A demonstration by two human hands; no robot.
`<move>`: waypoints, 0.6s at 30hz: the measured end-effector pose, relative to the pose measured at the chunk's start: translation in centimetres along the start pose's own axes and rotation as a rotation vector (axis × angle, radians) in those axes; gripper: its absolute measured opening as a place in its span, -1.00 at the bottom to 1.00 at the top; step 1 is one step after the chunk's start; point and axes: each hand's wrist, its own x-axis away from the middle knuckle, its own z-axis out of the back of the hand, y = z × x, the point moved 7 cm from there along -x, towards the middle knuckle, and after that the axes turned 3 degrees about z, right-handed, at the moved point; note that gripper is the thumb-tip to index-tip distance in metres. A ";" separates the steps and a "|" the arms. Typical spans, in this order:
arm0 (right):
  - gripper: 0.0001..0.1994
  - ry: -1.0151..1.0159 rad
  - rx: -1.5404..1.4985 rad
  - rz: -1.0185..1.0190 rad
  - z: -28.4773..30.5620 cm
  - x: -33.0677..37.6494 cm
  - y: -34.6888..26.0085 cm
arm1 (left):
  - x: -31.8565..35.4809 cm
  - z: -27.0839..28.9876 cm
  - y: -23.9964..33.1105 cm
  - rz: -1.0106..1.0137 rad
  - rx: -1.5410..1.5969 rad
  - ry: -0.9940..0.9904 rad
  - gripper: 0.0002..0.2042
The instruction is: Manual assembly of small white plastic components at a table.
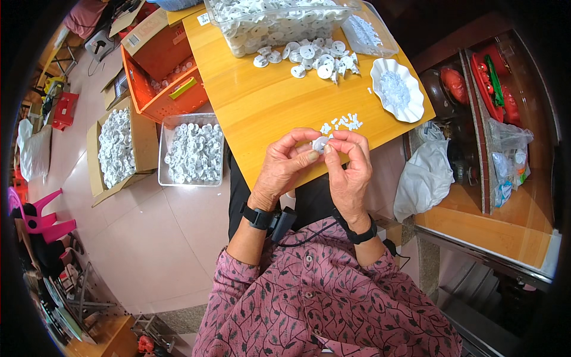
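Between my two hands, over the table's near edge, is a small round white plastic part (320,144). My left hand (284,163) pinches it between thumb and fingers. The fingertips of my right hand (350,172) are closed together at the part's right side; whether they also hold a tiny piece is too small to make out. Just beyond my fingers lies a scatter of tiny white plastic pieces (348,122). Farther back, a loose heap of round white plastic parts (321,58) rests on the wooden table (244,89).
A clear bin (279,18) full of white parts stands at the table's back. A scalloped white dish (416,107) of small clear pieces sits right. On the floor at left are a filled clear tub (162,172), a cardboard box (146,140) and an orange crate (172,104).
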 end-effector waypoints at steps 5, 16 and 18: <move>-0.92 -0.002 0.052 0.047 0.0 -0.2 -0.7 | 0.0 0.3 0.0 -0.029 -0.068 0.023 -0.68; -0.91 -0.026 0.125 0.085 0.0 -0.2 -1.2 | -0.2 0.2 0.8 -0.154 -0.268 0.029 -0.70; -0.91 -0.023 0.134 0.095 0.0 -0.2 -1.1 | -0.2 0.3 0.8 -0.164 -0.303 0.031 -0.70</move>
